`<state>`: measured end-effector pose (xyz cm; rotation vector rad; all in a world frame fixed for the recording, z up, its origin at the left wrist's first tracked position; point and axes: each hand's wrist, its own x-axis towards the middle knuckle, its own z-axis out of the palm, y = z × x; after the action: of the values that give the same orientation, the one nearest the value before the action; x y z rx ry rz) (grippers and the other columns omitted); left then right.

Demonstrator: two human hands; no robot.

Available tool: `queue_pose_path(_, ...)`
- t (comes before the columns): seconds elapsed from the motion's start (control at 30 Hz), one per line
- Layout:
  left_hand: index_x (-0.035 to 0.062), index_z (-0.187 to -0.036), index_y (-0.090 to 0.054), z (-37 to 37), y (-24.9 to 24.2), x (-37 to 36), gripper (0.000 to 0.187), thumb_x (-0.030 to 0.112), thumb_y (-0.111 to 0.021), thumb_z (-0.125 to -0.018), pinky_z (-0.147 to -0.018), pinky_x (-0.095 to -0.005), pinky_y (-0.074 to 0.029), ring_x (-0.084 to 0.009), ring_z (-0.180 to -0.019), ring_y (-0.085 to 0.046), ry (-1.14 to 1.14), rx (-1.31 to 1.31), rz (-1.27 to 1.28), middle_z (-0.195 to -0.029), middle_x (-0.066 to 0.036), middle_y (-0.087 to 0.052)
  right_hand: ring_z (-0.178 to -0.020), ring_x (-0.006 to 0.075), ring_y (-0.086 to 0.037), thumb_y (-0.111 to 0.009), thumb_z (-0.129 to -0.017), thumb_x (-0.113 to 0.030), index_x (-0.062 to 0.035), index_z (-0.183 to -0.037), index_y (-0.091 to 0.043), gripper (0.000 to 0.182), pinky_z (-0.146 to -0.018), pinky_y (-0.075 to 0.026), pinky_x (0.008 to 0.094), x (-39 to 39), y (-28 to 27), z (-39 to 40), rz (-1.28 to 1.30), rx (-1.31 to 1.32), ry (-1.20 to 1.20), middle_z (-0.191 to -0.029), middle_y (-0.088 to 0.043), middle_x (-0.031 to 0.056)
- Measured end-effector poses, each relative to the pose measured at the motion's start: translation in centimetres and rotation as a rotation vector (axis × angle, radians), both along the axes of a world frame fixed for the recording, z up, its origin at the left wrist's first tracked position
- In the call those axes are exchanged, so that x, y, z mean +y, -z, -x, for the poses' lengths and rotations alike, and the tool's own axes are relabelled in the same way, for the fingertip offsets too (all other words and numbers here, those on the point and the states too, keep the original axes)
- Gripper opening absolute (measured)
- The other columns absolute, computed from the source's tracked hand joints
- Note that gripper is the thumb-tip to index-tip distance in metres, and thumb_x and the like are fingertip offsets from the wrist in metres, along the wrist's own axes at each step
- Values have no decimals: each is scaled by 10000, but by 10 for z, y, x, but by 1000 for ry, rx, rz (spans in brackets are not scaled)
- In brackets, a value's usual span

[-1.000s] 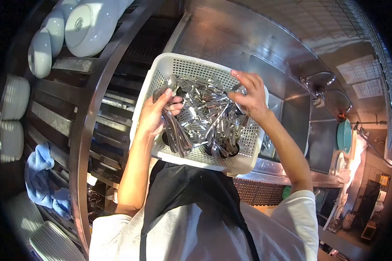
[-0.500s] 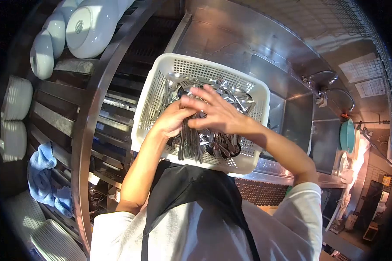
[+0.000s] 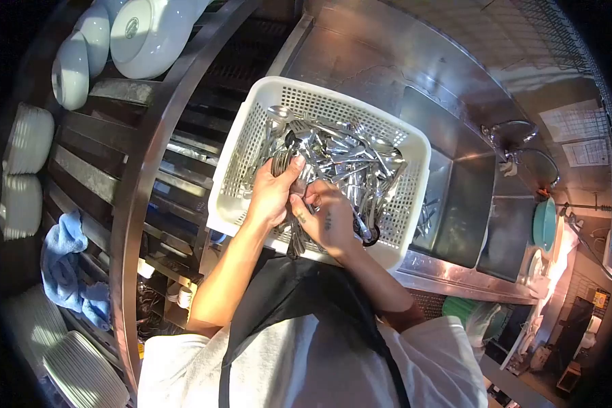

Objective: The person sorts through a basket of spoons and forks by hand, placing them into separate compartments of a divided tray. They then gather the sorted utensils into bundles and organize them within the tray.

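Note:
A white perforated plastic basket in front of my body holds a heap of loose metal cutlery, forks and spoons among it. Over the basket's near left part, my left hand is closed around a bundle of cutlery, whose handles point down toward my apron. My right hand presses against the bundle's right side with fingers curled around some of the pieces; its fingertips are partly hidden. A spoon lies near the basket's far left corner.
To the right is a steel sink with some cutlery in it and a faucet behind. On the left, a slatted metal rack bears white bowls, stacked plates and a blue towel. A teal bowl stands far right.
My right hand, spread above my left hand before, has come down and curled in against the cutlery bundle. My left hand still grips the bundle, its thumb now on top.

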<state>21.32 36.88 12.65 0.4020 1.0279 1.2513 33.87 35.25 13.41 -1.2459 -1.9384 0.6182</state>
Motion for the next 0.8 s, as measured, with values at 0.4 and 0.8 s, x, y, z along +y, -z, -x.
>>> queue_pose_path(0.4,-4,-1054,-520,3,-17,8,332,247,-612,-857,-635,-269,-517,-172,-753,-619,58,-100,24,-917,-137,-612,-594,285,-597,-500,-722,24,-27,-1147,-517,429,-515,-477,331,9,-6,-9,-98,-90,-111,-817,-609,166)
queue_pose_path(0.8,-1,-996,-519,49,-6,7,283,188,-647,-828,-584,-300,-535,-217,-711,-643,-97,-24,41,-787,-116,-598,-863,332,-579,-614,-751,-24,-36,-1082,-569,335,-700,-480,365,58,19,-53,355,-230,-135,-1052,-585,163)
